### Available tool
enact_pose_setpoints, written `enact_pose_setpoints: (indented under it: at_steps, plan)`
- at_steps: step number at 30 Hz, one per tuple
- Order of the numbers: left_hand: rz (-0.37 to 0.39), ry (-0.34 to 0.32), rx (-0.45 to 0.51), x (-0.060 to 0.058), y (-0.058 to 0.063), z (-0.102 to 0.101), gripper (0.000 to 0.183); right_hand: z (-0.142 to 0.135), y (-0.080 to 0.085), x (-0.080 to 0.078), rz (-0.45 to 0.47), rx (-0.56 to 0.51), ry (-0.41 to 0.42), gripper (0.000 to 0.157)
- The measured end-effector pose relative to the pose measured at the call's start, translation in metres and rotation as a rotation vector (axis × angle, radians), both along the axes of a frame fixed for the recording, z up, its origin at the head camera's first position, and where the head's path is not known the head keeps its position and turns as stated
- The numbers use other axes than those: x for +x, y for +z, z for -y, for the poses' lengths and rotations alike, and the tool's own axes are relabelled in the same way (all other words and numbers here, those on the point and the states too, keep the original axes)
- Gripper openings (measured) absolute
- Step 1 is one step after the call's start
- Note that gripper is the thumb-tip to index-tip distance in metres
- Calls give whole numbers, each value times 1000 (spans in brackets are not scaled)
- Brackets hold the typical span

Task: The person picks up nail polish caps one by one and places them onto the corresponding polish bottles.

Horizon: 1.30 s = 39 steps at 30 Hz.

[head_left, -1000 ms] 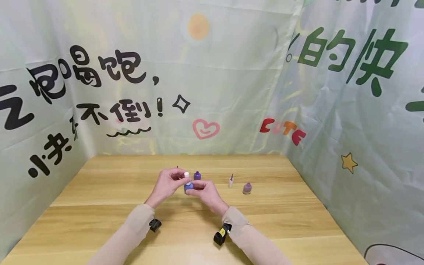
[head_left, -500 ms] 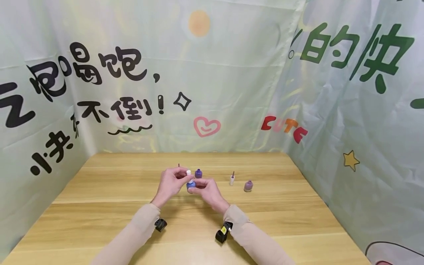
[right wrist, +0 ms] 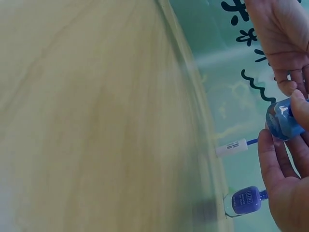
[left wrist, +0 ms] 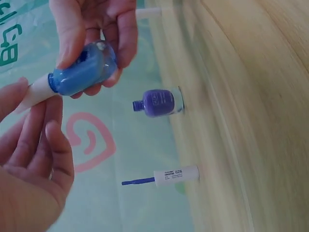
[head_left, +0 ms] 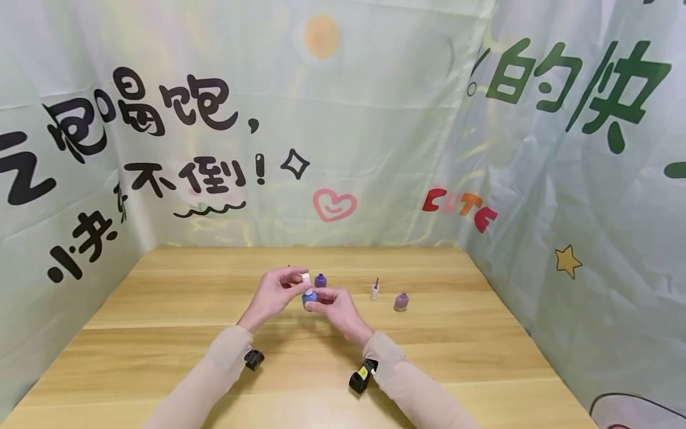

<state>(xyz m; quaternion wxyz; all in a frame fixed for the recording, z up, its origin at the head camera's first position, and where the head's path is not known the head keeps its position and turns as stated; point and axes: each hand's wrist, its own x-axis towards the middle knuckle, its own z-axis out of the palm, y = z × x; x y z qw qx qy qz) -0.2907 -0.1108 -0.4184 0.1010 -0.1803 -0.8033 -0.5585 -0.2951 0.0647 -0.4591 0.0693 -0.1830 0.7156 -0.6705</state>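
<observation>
My left hand (head_left: 274, 293) pinches the white cap (left wrist: 38, 92) of a blue nail polish bottle between thumb and fingers. The bottle (left wrist: 86, 70) itself is held by my right hand (head_left: 337, 310), thumb on one side and fingers on the other. A band of blue neck shows between cap and bottle in the left wrist view. In the head view the bottle is upright above the table. Just behind it stands an uncapped purple nail polish bottle (left wrist: 159, 102). Its neighbour is a white cap with a purple brush (left wrist: 176, 175), standing brush up, mostly hidden behind my left hand in the head view.
Further right on the wooden table (head_left: 321, 381) stand another white brush cap (head_left: 375, 291), brush up, and an uncapped mauve nail polish bottle (head_left: 401, 301). A printed cloth (head_left: 343, 131) hangs behind the table and along both sides.
The head view has tilted slightly. My left hand has shifted and turned a little about the cap, its wrist going left and up over the last half second. Both grips stay the same.
</observation>
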Motion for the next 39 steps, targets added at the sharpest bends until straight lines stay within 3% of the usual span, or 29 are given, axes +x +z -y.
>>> enact_pose_setpoints:
  at_steps: [8, 16, 29, 33, 39]
  plan:
    - [-22, 92, 42, 0, 0, -4, 29, 2, 1, 3, -21, -22, -23, 33]
    - [-31, 49, 42, 1, 2, -6, 14, -2, 3, 4, -20, -16, -9, 33]
    - [-24, -74, 7, -4, 1, -1, 20, -3, 2, 2, -16, -22, 11, 32]
    - [7, -63, 12, -5, 1, 0, 31, -4, 10, 8, -3, -44, 26, 31]
    - [5, 13, 50, -5, -1, -1, 44, -4, 22, 17, 12, -52, 18, 30]
